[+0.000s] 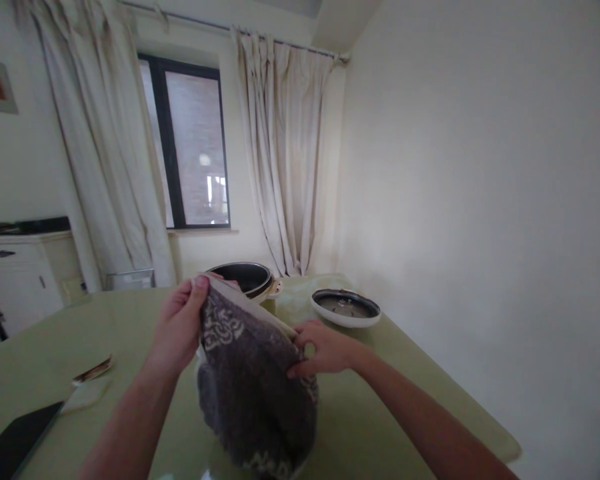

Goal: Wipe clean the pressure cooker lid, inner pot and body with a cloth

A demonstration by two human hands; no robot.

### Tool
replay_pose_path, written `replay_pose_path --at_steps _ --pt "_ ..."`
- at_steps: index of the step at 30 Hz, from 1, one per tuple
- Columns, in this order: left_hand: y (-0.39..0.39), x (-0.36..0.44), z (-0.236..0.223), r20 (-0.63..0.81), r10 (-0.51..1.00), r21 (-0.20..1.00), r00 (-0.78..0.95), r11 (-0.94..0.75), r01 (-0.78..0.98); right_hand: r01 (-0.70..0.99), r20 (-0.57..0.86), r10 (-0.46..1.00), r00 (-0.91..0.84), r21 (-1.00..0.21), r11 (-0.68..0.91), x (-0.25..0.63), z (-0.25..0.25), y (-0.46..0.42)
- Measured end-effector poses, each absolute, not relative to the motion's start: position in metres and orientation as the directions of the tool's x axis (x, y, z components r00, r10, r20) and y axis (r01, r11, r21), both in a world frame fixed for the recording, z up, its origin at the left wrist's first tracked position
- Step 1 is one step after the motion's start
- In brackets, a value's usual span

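Note:
A dark grey-purple towel (260,387) with pale patterned lettering hangs between my hands in the middle of the head view. My left hand (180,320) pinches its upper left corner, thumb on the near side. On the other side, my right hand (323,348) grips the towel's right edge between thumb and fingers. The fabric sags in folds toward the near part of the table. Behind it stands an open pot (275,288) with a dark inside and a light body, partly hidden by the towel and my left hand.
A round lid (347,321) lies upside down at the right on the green table (380,400). At the left are a dark flat tablet-like object (23,437) and a small packet (93,371). A wall runs along the table's right side.

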State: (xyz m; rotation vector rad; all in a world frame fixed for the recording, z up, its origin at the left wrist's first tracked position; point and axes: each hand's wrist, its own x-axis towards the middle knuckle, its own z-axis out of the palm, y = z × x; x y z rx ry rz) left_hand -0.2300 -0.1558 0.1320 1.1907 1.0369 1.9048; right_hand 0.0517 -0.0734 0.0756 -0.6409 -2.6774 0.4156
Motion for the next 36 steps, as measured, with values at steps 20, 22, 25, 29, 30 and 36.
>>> replay_pose_path --at_steps 20,22,25,29,30,36 --pt "-0.153 -0.266 0.149 0.425 0.802 0.885 -0.42 -0.465 0.009 0.221 0.046 0.332 -0.942 -0.657 0.721 0.055 0.087 -0.106" --pt "-0.153 -0.269 0.145 0.399 0.808 0.894 -0.433 -0.447 -0.011 0.188 0.066 0.305 -0.95 -0.66 0.727 0.055 0.088 -0.105" --pt "-0.151 -0.279 0.14 0.353 0.812 0.899 -0.465 -0.433 -0.073 0.149 0.13 0.337 -0.933 -0.713 0.685 0.064 0.094 -0.095" --pt "-0.144 -0.289 0.132 0.326 0.814 0.901 -0.481 -0.422 -0.103 0.204 0.239 0.516 -0.823 -0.724 0.659 0.081 0.102 -0.071" --pt "-0.142 -0.289 0.13 0.324 0.811 0.903 -0.487 -0.419 -0.099 0.232 0.263 0.551 -0.792 -0.705 0.67 0.084 0.104 -0.065" --pt "-0.138 -0.284 0.119 0.343 0.799 0.896 -0.494 -0.437 -0.085 0.345 0.437 0.511 -0.74 -0.406 0.847 0.097 0.133 -0.046"
